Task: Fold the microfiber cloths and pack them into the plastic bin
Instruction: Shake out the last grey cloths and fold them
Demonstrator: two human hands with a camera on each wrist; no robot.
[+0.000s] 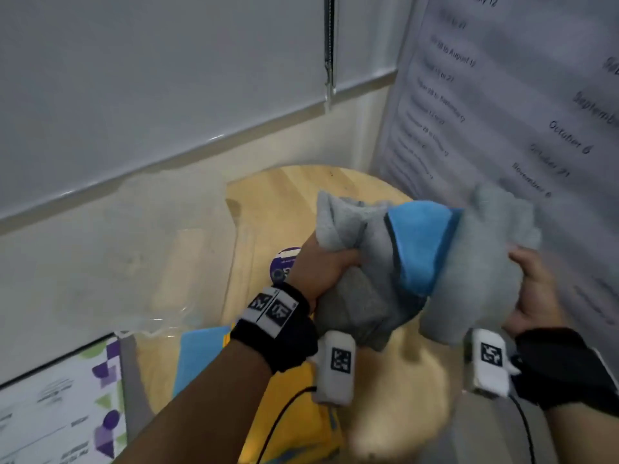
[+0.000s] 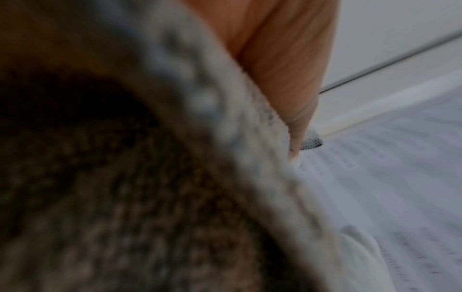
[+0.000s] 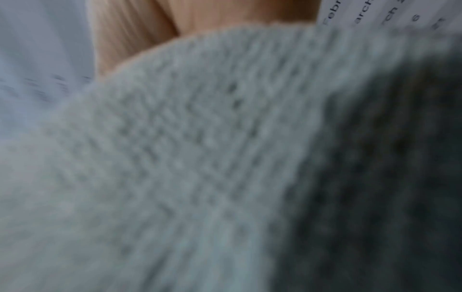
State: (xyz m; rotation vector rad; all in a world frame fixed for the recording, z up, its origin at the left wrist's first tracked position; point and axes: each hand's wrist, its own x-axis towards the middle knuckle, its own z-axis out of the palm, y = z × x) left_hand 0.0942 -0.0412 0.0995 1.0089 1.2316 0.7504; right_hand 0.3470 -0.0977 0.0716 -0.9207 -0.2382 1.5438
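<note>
I hold a crumpled bundle of grey microfiber cloths [image 1: 375,289] above the round wooden table [image 1: 278,199]. A blue cloth [image 1: 422,242] is caught in the middle of it. My left hand [image 1: 335,262] grips the bundle's left side and my right hand [image 1: 526,279] grips its fluffy right end. The clear plastic bin [image 1: 140,256] stands to the left of the bundle; I cannot tell what it holds. In the left wrist view blurred grey cloth [image 2: 225,138] lies under a finger [image 2: 287,69]. Grey cloth [image 3: 187,158] fills the right wrist view below the fingers [image 3: 140,29].
A folded blue cloth [image 1: 201,356] and a yellow cloth [image 1: 294,413] lie on the table under my left forearm. A round purple label [image 1: 284,266] shows beyond my left hand. A printed date poster [image 1: 519,95] covers the right wall, close behind the bundle. A printed sheet [image 1: 60,406] sits lower left.
</note>
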